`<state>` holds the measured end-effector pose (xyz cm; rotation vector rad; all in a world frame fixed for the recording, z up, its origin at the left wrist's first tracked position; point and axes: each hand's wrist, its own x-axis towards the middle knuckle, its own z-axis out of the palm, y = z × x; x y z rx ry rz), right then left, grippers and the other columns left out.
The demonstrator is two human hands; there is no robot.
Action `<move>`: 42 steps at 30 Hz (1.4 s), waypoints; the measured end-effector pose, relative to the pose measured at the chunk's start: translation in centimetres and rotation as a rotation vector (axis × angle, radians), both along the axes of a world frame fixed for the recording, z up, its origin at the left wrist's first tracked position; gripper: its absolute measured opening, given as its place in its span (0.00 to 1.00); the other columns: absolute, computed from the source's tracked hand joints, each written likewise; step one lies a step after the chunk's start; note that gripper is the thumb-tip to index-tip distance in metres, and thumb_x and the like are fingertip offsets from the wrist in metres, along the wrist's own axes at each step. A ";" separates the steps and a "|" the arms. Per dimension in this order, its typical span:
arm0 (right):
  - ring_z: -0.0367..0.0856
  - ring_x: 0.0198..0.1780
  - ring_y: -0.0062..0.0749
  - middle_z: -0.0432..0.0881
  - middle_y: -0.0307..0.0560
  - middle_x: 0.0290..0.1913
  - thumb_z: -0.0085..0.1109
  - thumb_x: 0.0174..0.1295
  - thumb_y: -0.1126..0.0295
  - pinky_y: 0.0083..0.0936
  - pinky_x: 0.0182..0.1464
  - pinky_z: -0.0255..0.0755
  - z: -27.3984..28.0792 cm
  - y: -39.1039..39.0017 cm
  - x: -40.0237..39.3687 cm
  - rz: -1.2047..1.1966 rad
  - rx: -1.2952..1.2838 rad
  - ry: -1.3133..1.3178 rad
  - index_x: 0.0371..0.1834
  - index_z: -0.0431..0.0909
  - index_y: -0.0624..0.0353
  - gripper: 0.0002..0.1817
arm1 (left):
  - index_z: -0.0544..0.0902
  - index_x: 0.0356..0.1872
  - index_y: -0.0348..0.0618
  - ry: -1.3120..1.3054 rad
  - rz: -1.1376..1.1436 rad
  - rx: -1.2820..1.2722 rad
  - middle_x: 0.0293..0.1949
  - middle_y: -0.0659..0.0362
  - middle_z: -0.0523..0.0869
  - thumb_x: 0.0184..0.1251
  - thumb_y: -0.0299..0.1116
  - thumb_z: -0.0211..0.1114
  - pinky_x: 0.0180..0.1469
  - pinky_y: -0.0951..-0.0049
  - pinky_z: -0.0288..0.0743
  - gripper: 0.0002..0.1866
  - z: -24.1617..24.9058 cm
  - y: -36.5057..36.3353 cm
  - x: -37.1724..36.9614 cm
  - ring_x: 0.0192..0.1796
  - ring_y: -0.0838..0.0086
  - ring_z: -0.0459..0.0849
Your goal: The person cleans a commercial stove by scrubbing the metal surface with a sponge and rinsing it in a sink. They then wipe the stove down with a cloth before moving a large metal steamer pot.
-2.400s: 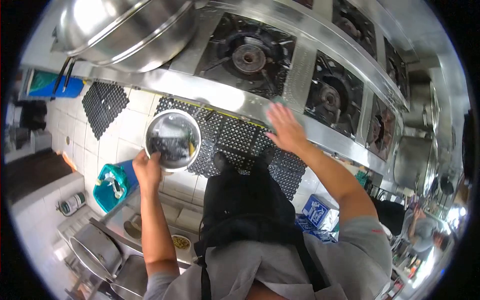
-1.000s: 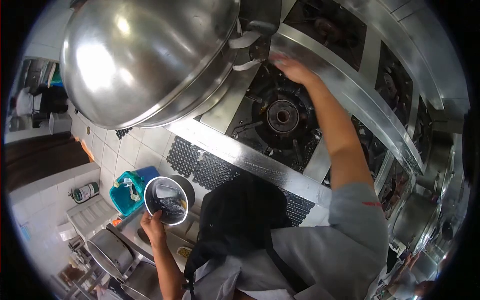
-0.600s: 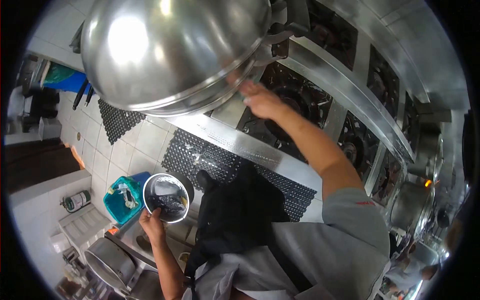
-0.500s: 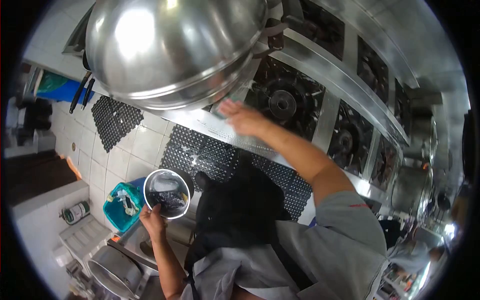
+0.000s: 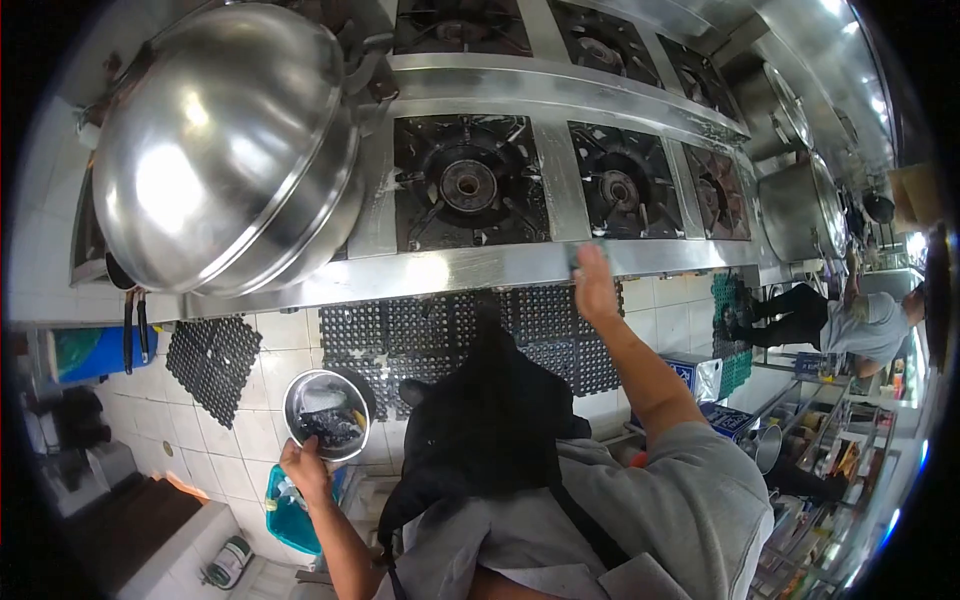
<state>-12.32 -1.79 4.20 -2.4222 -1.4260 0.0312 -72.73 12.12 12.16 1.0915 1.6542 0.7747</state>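
Note:
My left hand point(image 5: 307, 468) grips the rim of a metal pot point(image 5: 328, 416), its thumb over the edge; dark, wet-looking contents and something yellowish show inside. Against the front ledge of the steel stove point(image 5: 460, 268) lies my right hand point(image 5: 595, 283), slightly blurred, with a small dark greenish thing pressed at its fingertips. The ledge looks wet and shiny left of that hand. Behind it are black burners, the nearest being the middle one point(image 5: 618, 190).
A large domed steel vessel point(image 5: 220, 150) covers the stove's left end. Black perforated mats point(image 5: 400, 345) lie on the tiled floor. A teal bin point(image 5: 290, 515) stands below the pot. Tall pots point(image 5: 800, 210) and a person in grey point(image 5: 865, 325) are at the right.
My right hand has moved right along the stove's front ledge, away from the domed vessel. The view has turned right. My left hand still holds the pot.

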 end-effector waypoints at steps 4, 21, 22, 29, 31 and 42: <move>0.57 0.77 0.56 0.64 0.61 0.74 0.48 0.72 0.66 0.46 0.78 0.49 -0.2 5.8 0.8 0.049 0.124 0.061 0.71 0.65 0.64 0.26 | 0.82 0.33 0.32 -0.090 0.072 -0.034 0.32 0.58 0.86 0.57 0.19 0.61 0.38 0.76 0.74 0.04 0.9 -0.5 4.2 0.32 0.76 0.81; 0.57 0.78 0.52 0.62 0.56 0.76 0.42 0.77 0.58 0.46 0.77 0.51 -1.6 26.4 15.2 0.046 0.166 0.236 0.72 0.66 0.59 0.26 | 0.84 0.43 0.29 -0.091 0.332 -0.056 0.38 0.55 0.88 0.58 0.18 0.61 0.43 0.75 0.78 0.12 5.3 0.5 23.2 0.36 0.73 0.85; 0.58 0.77 0.52 0.62 0.55 0.76 0.41 0.77 0.56 0.44 0.77 0.51 -2.2 29.9 17.1 0.106 0.162 0.356 0.72 0.67 0.57 0.26 | 0.84 0.43 0.29 -0.085 0.348 -0.055 0.38 0.55 0.88 0.58 0.18 0.61 0.43 0.75 0.78 0.12 5.6 0.6 23.7 0.36 0.73 0.85; 0.60 0.76 0.52 0.63 0.48 0.77 0.40 0.77 0.51 0.39 0.77 0.53 1.4 44.6 9.8 0.734 -0.224 0.415 0.72 0.68 0.54 0.28 | 0.85 0.39 0.32 -0.055 0.410 -0.044 0.35 0.59 0.88 0.59 0.17 0.60 0.41 0.79 0.76 0.09 5.6 -2.0 22.1 0.35 0.79 0.83; 0.60 0.76 0.51 0.63 0.48 0.77 0.41 0.76 0.52 0.40 0.77 0.53 1.8 48.0 5.8 0.739 -0.247 0.434 0.72 0.68 0.54 0.27 | 0.86 0.38 0.33 -0.041 0.429 -0.049 0.35 0.61 0.88 0.58 0.17 0.61 0.40 0.80 0.74 0.09 5.8 -2.3 22.4 0.34 0.80 0.82; 0.63 0.76 0.38 0.67 0.53 0.74 0.42 0.75 0.58 0.39 0.78 0.50 0.0 36.1 -0.4 0.892 -0.126 -0.063 0.69 0.69 0.61 0.26 | 0.86 0.37 0.34 -0.009 0.329 -0.022 0.32 0.63 0.87 0.58 0.18 0.62 0.39 0.80 0.72 0.08 4.5 -4.4 14.3 0.34 0.82 0.80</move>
